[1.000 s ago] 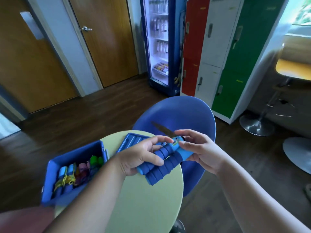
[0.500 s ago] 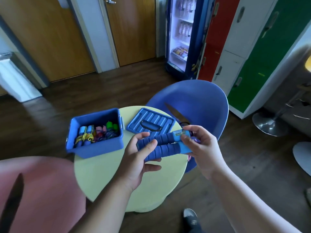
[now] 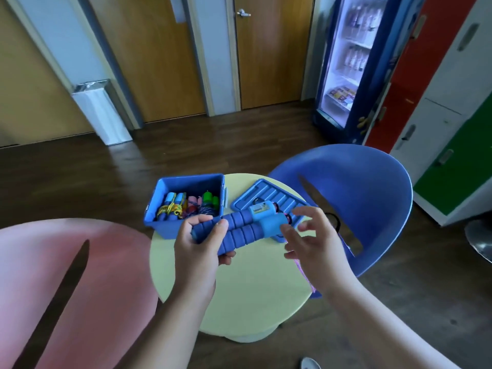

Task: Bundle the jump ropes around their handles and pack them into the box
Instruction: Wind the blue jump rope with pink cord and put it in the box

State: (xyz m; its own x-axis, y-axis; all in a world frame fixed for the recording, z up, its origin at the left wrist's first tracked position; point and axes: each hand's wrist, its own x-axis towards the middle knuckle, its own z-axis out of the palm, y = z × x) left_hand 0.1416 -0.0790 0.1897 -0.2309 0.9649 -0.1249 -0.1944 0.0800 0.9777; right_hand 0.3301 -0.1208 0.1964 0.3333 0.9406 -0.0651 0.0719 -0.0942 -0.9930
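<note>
A person's left hand (image 3: 198, 242) grips a pair of jump-rope handles (image 3: 239, 231) above a round pale-yellow table (image 3: 253, 291). The two handles lie side by side, wrapped in ribbed dark-blue foam, each ending in a light-blue plastic head. The upper head carries a small label too blurred to read. The right hand (image 3: 312, 235) hovers just beside those heads, fingers loosely spread. A thin pink-purple rope (image 3: 306, 275) trails down below it past the table edge, and whether the fingers catch that rope cannot be told. The hands are apart, one at each end of the pair.

A blue plastic box (image 3: 166, 227) stands open at the table's far left edge, just beyond the left hand. It holds three bundled ropes in a row: a blue-handled bundle (image 3: 174, 201) bound in yellow cord, a pink-handled bundle (image 3: 193, 203) and a green-handled bundle (image 3: 210, 199). The box's ridged blue lid (image 3: 269, 191) lies flat on the table to the right of the box. One blue chair (image 3: 359, 198) stands behind the table and one pink chair (image 3: 93, 275) to its left.
</note>
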